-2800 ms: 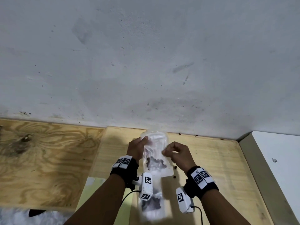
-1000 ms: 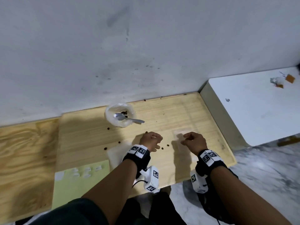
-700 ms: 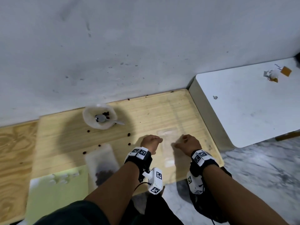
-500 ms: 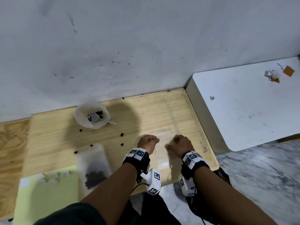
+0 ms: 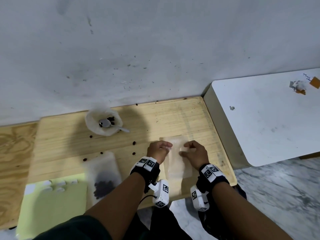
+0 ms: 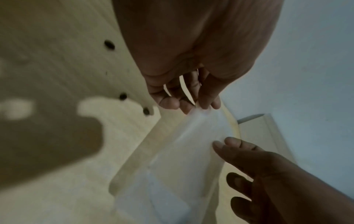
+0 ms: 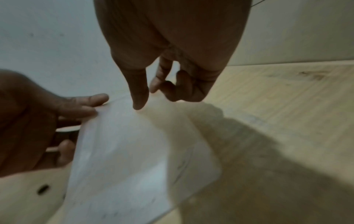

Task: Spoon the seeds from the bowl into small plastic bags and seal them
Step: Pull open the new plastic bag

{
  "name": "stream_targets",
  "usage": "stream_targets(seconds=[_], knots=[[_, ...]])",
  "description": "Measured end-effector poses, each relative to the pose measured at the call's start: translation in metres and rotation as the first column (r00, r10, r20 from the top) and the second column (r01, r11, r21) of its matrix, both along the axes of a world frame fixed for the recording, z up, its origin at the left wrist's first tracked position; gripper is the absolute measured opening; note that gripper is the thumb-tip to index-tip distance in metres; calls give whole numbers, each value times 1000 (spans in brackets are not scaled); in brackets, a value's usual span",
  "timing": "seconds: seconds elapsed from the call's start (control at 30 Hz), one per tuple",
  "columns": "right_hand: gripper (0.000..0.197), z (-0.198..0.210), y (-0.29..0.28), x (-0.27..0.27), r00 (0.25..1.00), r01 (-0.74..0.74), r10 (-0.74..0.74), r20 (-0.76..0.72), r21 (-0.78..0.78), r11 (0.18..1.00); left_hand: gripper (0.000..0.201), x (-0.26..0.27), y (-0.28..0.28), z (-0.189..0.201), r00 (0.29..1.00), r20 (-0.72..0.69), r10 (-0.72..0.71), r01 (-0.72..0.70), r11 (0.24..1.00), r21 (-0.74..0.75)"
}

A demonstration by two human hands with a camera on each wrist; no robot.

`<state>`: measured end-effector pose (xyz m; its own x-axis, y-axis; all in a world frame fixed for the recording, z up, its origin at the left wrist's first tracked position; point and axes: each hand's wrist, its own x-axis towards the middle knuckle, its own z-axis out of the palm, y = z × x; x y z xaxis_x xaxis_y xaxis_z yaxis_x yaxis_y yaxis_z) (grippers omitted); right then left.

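Note:
An empty clear plastic bag (image 5: 175, 161) lies on the light wooden board (image 5: 173, 122) between my hands. In the left wrist view my left hand (image 6: 197, 106) pinches the bag (image 6: 182, 159) at its top left corner. My right hand (image 7: 147, 97) holds the top right edge of the bag (image 7: 134, 151) between thumb and curled fingers. A white bowl (image 5: 93, 129) stands at the back left with a few dark seeds and a metal spoon (image 5: 108, 123) in it. A filled bag (image 5: 103, 174) with dark seeds lies left of my left forearm.
Loose seeds (image 5: 134, 143) dot the board between bowl and hands. A pale green sheet (image 5: 52, 208) with small white pieces lies at the front left. A white table (image 5: 268, 118) adjoins the board on the right, a grey wall rises behind, and marble floor shows below.
The filled bag that both hands held up 2.8 s ago now lies on the board at the left. Both hands have moved onto the empty bag and taken its top edge.

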<state>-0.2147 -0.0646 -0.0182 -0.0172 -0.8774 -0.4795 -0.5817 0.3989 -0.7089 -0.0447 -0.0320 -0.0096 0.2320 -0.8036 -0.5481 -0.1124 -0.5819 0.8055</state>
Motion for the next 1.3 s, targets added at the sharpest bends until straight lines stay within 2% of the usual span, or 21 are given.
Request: stream_targets(seconds=[0.1, 0.23, 0.37, 0.43, 0.53, 0.6, 0.67, 0.7, 0.73, 0.8, 0.87, 0.9, 0.97, 1.1, 1.3], knots=[[19, 14, -4, 16, 994, -18, 23, 111, -45, 999, 30, 25, -1, 12, 998, 53, 18, -13, 996, -93], [16, 40, -9, 54, 967, -145, 145, 212, -16, 989, 23, 70, 6, 30, 986, 137, 95, -55, 961, -272], [27, 63, -19, 94, 963, -150, 188, 194, -199, 969, 28, 116, 12, 45, 988, 131, 84, -50, 969, -243], [25, 80, -24, 122, 938, -300, 321, 129, -158, 941, 34, 144, 19, 53, 985, 165, 44, -2, 970, -243], [18, 108, -26, 162, 857, -509, 506, 97, 8, 861, 36, 181, 28, 68, 973, 229, 12, 49, 965, -258], [18, 123, -24, 185, 847, -528, 518, 118, 76, 846, 30, 201, 37, 77, 941, 332, 64, 39, 955, -295], [23, 135, -20, 207, 866, -488, 471, 171, 74, 870, 17, 218, 48, 86, 871, 435, 228, -42, 917, -397], [26, 140, -19, 216, 871, -464, 444, 212, 54, 884, 11, 224, 54, 93, 839, 442, 317, -103, 890, -443], [29, 146, -16, 228, 868, -447, 426, 255, 31, 894, 11, 232, 58, 99, 819, 436, 373, -153, 875, -460], [35, 158, -9, 247, 845, -438, 416, 335, -10, 899, 31, 242, 61, 111, 857, 375, 353, -207, 902, -379], [38, 164, -2, 266, 815, -460, 441, 375, -44, 887, 43, 252, 62, 119, 934, 169, 315, -258, 921, -290], [38, 165, 1, 275, 802, -478, 464, 376, -59, 876, 43, 257, 63, 121, 947, 67, 313, -285, 919, -273], [36, 165, 5, 287, 782, -515, 506, 364, -82, 854, 36, 263, 61, 124, 951, -30, 307, -303, 912, -275], [32, 160, 4, 299, 753, -556, 543, 372, -82, 827, 14, 270, 59, 131, 936, -77, 345, -352, 891, -287], [13, 153, 1, 302, 797, -509, 528, 294, -144, 848, 13, 264, 53, 134, 908, -173, 381, -412, 885, -216]])
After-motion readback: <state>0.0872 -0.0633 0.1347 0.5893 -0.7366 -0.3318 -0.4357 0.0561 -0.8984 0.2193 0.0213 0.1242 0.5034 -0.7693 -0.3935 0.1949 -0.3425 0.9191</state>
